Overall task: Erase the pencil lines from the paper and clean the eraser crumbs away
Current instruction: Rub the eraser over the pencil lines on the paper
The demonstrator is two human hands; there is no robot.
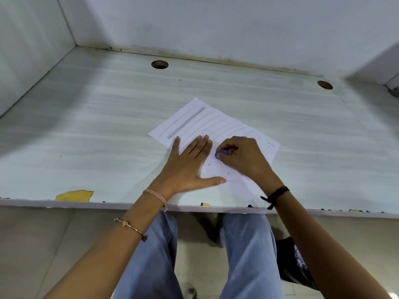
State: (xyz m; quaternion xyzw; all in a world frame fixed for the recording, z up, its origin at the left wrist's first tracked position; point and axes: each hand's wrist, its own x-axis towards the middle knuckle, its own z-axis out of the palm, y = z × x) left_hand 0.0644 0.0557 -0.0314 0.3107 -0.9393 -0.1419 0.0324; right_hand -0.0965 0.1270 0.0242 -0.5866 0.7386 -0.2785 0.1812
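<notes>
**Halfway through this sheet, crumbs all over**

My left hand [187,167] lies flat on the white sheet of paper [246,134], fingers straight and spread, thumb stuck out to the side, nothing in its grip. It just pins the page to the pale grey streaky worktop [86,126].

My right hand [241,156] has its grip curled tight around a small purple eraser [221,153], pinched in the fingertips with the tip down on the paper, right beside my left fingers.

The paper sits skewed, near the front edge of the worktop. The far-left part carries faint curved pencil lines [207,126] and one thick grey stripe [185,123]. The near-right part around my right hand looks blank and is dotted with little dark eraser crumbs [228,173].

Two round holes [159,64] sit along the back of the worktop, and a torn yellow tape patch [74,195] is on the front edge.
</notes>
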